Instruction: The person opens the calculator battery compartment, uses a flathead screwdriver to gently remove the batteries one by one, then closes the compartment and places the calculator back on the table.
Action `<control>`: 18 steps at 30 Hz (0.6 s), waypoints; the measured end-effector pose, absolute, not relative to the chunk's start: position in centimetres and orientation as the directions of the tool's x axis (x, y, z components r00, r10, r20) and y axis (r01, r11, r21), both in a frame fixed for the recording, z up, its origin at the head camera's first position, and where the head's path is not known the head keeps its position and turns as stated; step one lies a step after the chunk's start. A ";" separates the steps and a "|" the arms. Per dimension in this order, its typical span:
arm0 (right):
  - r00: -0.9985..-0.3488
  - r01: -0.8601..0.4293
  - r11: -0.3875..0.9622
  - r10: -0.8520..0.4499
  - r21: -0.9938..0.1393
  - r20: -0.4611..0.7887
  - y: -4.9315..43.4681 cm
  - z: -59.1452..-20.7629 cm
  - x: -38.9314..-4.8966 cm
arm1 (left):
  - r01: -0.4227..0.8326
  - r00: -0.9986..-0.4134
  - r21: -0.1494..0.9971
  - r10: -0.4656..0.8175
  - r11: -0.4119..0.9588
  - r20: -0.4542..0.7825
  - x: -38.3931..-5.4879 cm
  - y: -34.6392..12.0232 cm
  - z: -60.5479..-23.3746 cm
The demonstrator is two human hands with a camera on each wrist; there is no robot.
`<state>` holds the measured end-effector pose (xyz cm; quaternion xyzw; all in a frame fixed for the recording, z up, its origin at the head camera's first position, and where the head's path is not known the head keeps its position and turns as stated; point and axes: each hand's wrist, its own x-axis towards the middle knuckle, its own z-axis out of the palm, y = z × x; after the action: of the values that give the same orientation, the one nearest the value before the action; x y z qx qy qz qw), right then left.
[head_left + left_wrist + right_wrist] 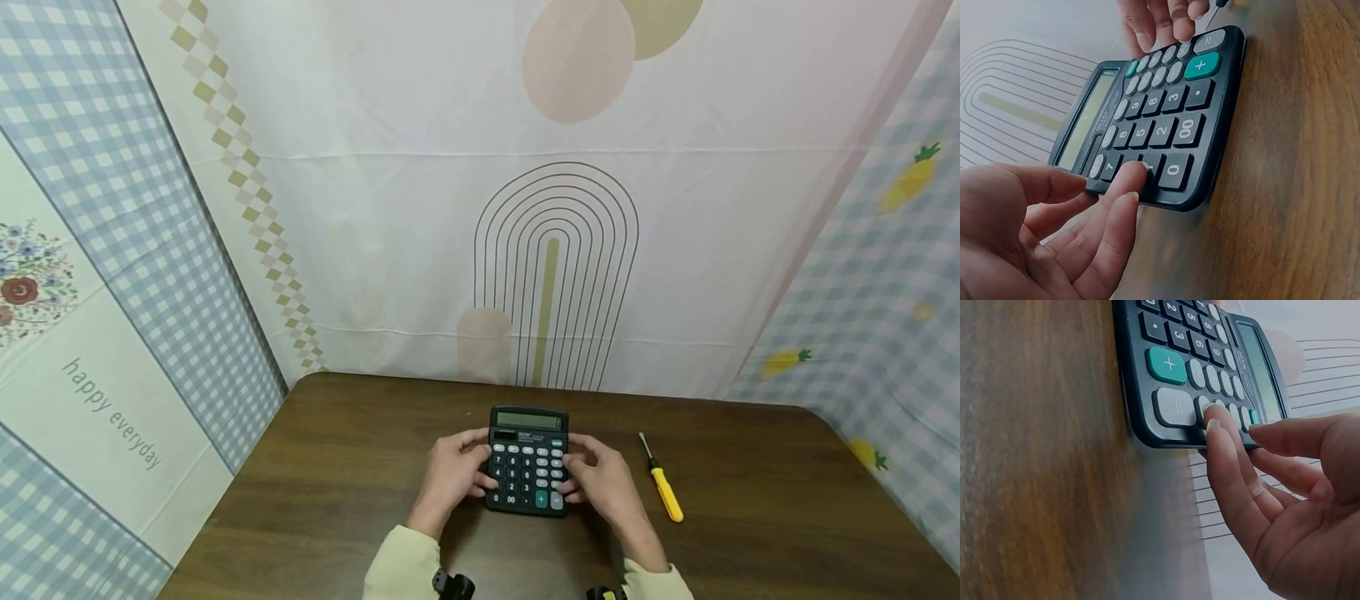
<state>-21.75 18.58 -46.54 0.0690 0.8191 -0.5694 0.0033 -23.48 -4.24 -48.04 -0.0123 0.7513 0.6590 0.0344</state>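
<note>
A black calculator [527,461] with white, black and green keys is held between both hands above the table, its display at the far end. On its left edge my left hand [452,471] grips it, thumb toward the front face and other fingers at the side and behind. The right hand [602,481] pinches the opposite edge the same way. In the left wrist view the left fingertips [1134,175] lie over keys near the corner. Beside the equals key [1174,407], the right fingertips touch the edge in the right wrist view.
A screwdriver [663,486] with a yellow handle lies on the brown wooden table [315,500], right of the right hand. Behind the table hangs a white patterned cloth [390,250]. Blue checked cloths [847,308] hang at the sides.
</note>
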 end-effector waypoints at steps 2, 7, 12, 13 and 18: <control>-0.990 0.123 0.334 0.109 -0.935 -0.091 18.5 -46.5 -21.8 | -0.067 -0.997 0.991 0.027 0.119 -0.071 -23.5 -4.2 -48.0; -0.988 0.139 0.311 0.103 -0.940 -0.112 18.5 -46.4 -21.8 | -0.074 -0.997 0.993 0.019 0.090 -0.076 -23.6 -4.1 -47.9; -0.988 0.142 0.272 0.098 -0.952 -0.119 18.5 -46.3 -21.9 | -0.068 -0.998 0.996 0.008 0.063 -0.068 -23.5 -4.1 -47.7; -0.988 0.141 0.264 0.096 -0.954 -0.120 18.5 -46.3 -21.9 | -0.064 -0.998 0.996 0.006 0.055 -0.064 -23.5 -4.1 -47.6; -0.987 0.147 0.223 0.098 -0.964 -0.127 18.6 -46.1 -21.9 | -0.065 -0.998 0.998 -0.008 0.016 -0.065 -23.4 -4.1 -47.4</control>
<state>-21.86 18.60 -46.13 0.0783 0.7818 -0.6183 0.0194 -23.35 -4.10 -47.41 -0.0257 0.7124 0.7010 0.0203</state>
